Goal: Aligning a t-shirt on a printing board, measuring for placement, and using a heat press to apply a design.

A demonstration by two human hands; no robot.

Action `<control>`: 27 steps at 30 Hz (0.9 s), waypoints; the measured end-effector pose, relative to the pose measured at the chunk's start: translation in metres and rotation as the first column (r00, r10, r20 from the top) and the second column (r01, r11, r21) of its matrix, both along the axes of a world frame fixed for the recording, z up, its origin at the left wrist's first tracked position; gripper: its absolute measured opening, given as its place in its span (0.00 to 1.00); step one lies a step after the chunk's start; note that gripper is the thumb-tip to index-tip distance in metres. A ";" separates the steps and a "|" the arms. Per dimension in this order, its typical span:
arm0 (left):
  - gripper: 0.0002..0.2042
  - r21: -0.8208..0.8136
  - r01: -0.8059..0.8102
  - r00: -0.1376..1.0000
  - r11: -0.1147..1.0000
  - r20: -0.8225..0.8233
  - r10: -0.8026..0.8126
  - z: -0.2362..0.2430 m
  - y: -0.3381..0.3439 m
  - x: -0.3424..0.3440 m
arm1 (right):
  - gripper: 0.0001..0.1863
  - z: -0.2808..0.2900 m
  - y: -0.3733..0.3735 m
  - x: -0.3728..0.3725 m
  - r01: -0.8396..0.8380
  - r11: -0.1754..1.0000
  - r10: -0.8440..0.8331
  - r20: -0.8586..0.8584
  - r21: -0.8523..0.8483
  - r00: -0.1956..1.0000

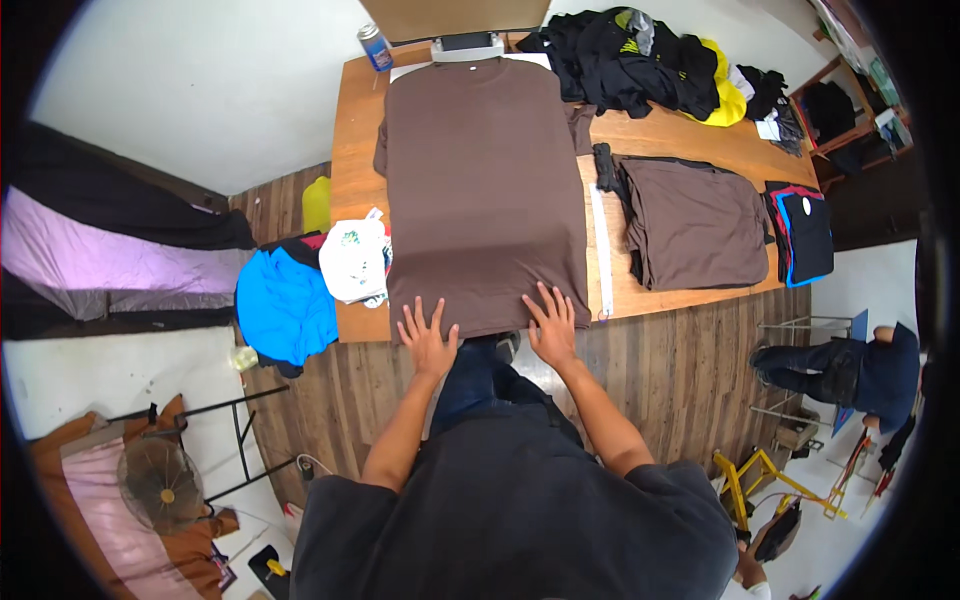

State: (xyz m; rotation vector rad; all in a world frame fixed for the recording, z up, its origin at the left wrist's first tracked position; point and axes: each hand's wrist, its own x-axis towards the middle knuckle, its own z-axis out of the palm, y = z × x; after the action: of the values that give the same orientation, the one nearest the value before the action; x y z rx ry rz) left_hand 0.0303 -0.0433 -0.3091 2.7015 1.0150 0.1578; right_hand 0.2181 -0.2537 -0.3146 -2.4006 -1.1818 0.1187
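Observation:
A brown T-shirt (485,190) lies spread on the wooden table, its collar at the far end and its hem at the near edge. Both sleeves hang down at the sides. My left hand (428,340) rests with spread fingers on the hem's left corner. On the right part of the hem, my right hand (553,330) lies flat, fingers apart. Neither hand holds anything. Beyond the collar, part of a grey and black device (468,45) shows; what lies under the shirt is mostly hidden.
Right of the shirt are a white ruler (601,250), a brown garment pile (695,225) and folded dark clothes (805,235). Black and yellow clothes (640,65) heap up behind. A can (375,48) stands far left; white (352,260) and blue cloth (287,305) lie nearer. Another person (850,370) sits at right.

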 end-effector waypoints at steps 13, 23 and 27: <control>0.27 -0.285 -0.440 0.817 0.852 0.266 0.511 -0.046 0.028 -0.026 | 0.34 0.002 -0.026 -0.005 0.007 0.977 -0.059 -0.236 -0.213 0.970; 0.09 -0.377 -0.215 0.829 0.901 0.418 0.372 -0.028 0.036 -0.020 | 0.30 0.009 -0.006 -0.012 0.098 0.938 -0.167 -0.185 -0.332 0.968; 0.13 -0.644 0.026 0.824 0.765 0.448 0.348 -0.016 0.032 -0.008 | 0.25 0.020 0.060 -0.019 0.077 0.997 -0.079 -0.182 -0.016 0.980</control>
State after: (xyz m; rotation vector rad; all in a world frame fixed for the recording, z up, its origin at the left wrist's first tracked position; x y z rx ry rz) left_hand 0.0221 -0.0112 -0.3252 1.7857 0.9089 0.4979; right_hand 0.1986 -0.1939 -0.2943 -2.3817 -1.0046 0.3129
